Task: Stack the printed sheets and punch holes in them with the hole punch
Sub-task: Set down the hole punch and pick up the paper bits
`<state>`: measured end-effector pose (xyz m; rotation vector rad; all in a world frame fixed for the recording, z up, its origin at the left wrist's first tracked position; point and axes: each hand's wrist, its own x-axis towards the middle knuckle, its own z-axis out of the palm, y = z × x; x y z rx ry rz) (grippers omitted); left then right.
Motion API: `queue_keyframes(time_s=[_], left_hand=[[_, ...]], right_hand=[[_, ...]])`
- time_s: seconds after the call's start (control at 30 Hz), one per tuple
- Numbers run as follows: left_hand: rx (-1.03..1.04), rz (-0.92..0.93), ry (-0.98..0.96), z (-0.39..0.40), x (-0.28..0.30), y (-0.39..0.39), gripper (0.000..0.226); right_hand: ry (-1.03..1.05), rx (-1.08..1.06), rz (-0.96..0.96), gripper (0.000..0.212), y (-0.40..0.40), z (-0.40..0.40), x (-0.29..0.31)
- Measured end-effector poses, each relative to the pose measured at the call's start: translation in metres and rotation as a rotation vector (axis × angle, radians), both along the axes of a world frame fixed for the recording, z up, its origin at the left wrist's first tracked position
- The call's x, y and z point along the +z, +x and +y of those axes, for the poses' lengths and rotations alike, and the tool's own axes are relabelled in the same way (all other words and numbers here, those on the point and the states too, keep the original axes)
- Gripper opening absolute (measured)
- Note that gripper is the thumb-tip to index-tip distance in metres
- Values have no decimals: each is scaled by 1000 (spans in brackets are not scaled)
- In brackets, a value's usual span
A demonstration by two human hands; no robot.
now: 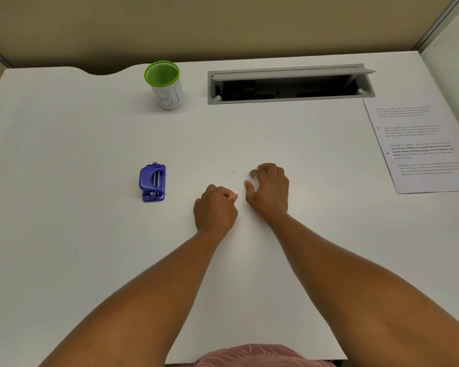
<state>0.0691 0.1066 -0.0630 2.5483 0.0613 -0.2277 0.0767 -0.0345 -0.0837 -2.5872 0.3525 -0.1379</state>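
A stack of printed sheets (419,147) lies at the desk's right edge, with two small dark dots near its left margin. The blue hole punch (152,183) sits on the white desk (77,144) left of centre, apart from both hands. My left hand (215,207) rests mid-desk curled into a fist, with a pale speck at its fingertips that is too small to identify. Just right of it, my right hand (269,189) is palm down with bent fingers touching the desk and the thumb apart. A tiny white paper dot (233,171) lies just left of its fingertips.
A white cup with a green rim (167,86) stands at the back, left of centre. An open grey cable hatch (289,84) is set into the desk at the back right. Beige partition walls enclose the desk.
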Motion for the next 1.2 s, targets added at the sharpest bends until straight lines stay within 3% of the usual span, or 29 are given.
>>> queue_keyframes(time_s=[0.27, 0.83, 1.0, 1.2], left_hand=[[46, 18, -82, 21, -7, 15, 9], [41, -1, -126, 31, -9, 37, 9], [72, -13, -165, 39, 2, 64, 14], [123, -120, -218, 51, 29, 116, 11]], right_hand=[[202, 51, 165, 27, 32, 13, 6], [-46, 278, 231, 14, 58, 15, 19], [196, 122, 322, 24, 72, 24, 33], [400, 59, 180, 13, 111, 52, 51]])
